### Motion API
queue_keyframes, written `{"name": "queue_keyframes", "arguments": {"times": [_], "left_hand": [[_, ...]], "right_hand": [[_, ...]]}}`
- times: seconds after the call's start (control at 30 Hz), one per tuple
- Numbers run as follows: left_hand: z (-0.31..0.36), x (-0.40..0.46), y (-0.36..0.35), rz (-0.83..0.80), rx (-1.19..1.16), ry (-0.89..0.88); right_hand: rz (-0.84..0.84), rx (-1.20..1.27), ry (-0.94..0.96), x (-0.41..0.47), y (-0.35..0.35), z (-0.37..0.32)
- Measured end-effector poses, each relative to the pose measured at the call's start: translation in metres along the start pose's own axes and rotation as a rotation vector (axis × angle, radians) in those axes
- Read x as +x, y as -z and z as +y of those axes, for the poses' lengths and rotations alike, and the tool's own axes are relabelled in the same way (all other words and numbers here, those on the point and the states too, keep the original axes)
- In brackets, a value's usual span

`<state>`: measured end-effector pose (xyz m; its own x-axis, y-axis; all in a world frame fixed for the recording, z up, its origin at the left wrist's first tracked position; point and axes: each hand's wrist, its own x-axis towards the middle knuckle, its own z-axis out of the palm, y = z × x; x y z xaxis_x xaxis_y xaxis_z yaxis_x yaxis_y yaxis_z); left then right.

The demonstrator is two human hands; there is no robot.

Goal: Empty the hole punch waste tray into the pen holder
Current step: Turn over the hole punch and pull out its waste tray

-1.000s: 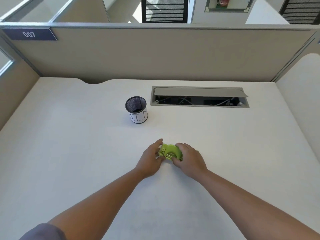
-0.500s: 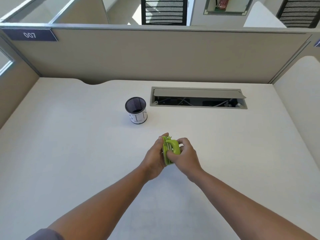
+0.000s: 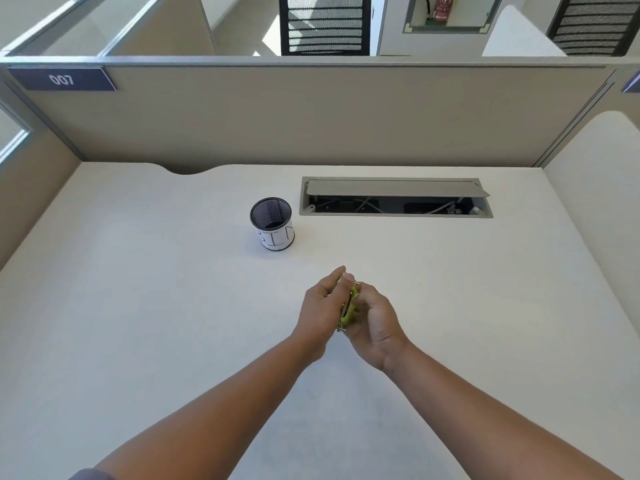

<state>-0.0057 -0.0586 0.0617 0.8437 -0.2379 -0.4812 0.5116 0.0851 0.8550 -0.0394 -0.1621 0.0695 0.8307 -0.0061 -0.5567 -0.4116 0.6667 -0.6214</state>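
Note:
A small lime-green hole punch (image 3: 349,308) is held on edge above the desk, squeezed between both palms so only a thin green strip and a bit of metal show. My left hand (image 3: 320,306) presses its left side, my right hand (image 3: 375,322) wraps its right side. The waste tray cannot be made out. The pen holder (image 3: 272,224), a black mesh cup with a white paper label, stands upright on the desk up and to the left of my hands, well apart from them.
An open cable hatch (image 3: 396,197) is sunk into the desk (image 3: 138,306) just right of the pen holder. Beige partition walls (image 3: 311,116) close off the back and both sides.
The punch went from lying flat on the desk to lifted and turned upright between my hands. Both hands have closed tighter around it, hiding most of it.

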Motion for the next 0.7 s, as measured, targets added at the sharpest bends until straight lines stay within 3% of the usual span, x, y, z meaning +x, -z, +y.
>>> {"name": "queue_keyframes", "arguments": {"times": [0.1, 0.23, 0.37, 0.5, 0.6, 0.7], "left_hand": [[-0.003, -0.001, -0.003, 0.016, 0.092, -0.068], [0.000, 0.000, -0.003, 0.011, -0.004, -0.018], [0.001, 0.000, 0.002, -0.036, -0.161, 0.173], [-0.008, 0.002, 0.011, -0.097, -0.405, 0.346], [-0.014, 0.003, 0.013, -0.133, -0.489, 0.390], [-0.017, 0.003, 0.016, -0.141, -0.565, 0.414]], "right_hand": [[-0.069, 0.101, 0.003, 0.000, 0.003, 0.001], [0.058, 0.002, 0.073, 0.000, -0.003, 0.002], [0.281, -0.547, 0.192, -0.002, -0.011, 0.001], [0.278, -1.061, 0.308, -0.006, -0.017, -0.001], [0.261, -1.256, 0.386, -0.009, -0.018, 0.001], [0.241, -1.287, 0.445, -0.012, -0.018, 0.001]]}}
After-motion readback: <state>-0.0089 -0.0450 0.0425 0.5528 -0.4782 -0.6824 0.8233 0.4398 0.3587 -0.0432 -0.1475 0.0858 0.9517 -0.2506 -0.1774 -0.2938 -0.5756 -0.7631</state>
